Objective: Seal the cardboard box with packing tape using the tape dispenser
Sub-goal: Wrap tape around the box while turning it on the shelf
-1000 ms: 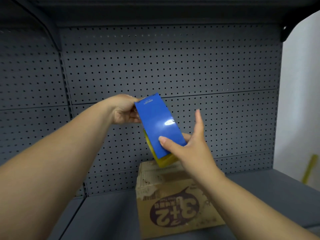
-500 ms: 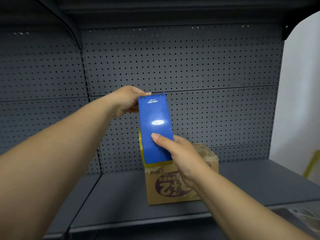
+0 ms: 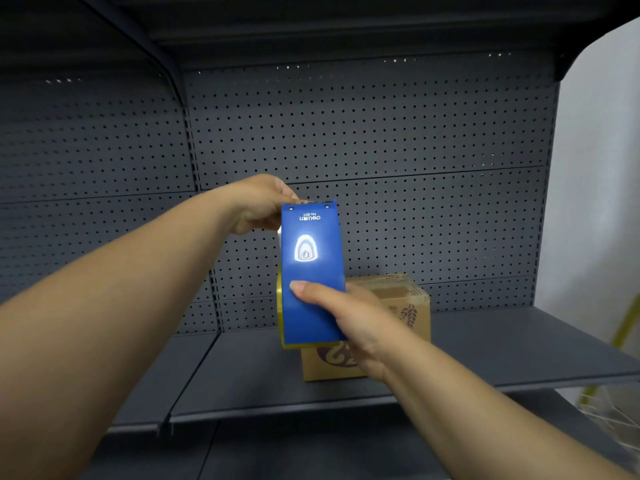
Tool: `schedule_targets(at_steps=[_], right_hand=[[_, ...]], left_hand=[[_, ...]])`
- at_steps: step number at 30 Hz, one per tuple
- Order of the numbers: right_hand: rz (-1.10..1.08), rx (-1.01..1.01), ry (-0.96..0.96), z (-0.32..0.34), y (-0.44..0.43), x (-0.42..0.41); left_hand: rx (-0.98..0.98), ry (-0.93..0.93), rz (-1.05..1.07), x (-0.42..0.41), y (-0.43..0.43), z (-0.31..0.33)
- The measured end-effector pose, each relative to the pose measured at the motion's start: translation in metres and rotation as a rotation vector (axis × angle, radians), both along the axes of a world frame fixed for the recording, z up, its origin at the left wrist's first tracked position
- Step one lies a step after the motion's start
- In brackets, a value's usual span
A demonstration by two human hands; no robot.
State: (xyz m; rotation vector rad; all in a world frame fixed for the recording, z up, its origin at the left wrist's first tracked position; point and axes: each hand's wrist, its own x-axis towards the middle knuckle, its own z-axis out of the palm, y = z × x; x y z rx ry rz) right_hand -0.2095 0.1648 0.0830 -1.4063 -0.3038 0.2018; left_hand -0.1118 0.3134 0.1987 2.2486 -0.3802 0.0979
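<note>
head: two hands (image 3: 259,207) (image 3: 349,317), one tape dispenser (image 3: 313,271), one cardboard box (image 3: 398,292)

The tape dispenser (image 3: 311,271) covers the left side of the cardboard box (image 3: 391,299), which stands toward the back of the shelf (image 3: 485,351). The right hand (image 3: 349,317) hides most of the box's front print. Only 1 digit of that hand, the thumb (image 3: 304,287), shows on the blue face, and the other fingers are behind it. The left hand (image 3: 259,206) has its fingertips hidden behind the dispenser's top end, so its grip there cannot be seen. The tape roll (image 3: 280,306) shows only as a yellow sliver. Both forearms are cut off by the frame edges. A white wire object (image 3: 602,410) below the shelf's right front corner is blurred and cropped.
</note>
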Motion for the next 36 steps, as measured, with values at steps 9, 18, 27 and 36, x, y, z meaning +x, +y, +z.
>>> schedule_targets(at_steps=[9, 18, 27, 36], right_hand=[[-0.09, 0.01, -0.072, -0.013, -0.001, -0.015], [-0.057, -0.087, -0.092, -0.029, -0.01, -0.023], [-0.01, -0.1, -0.103, -0.023, -0.016, -0.018], [0.062, -0.046, -0.047, -0.046, 0.002, -0.011]], left_hand=[[-0.027, -0.054, 0.02, -0.013, -0.011, -0.007], [-0.01, -0.197, 0.018, -0.024, -0.015, 0.017], [0.049, -0.278, 0.058, -0.023, -0.03, 0.024], [0.009, -0.318, 0.16, -0.005, -0.009, 0.039]])
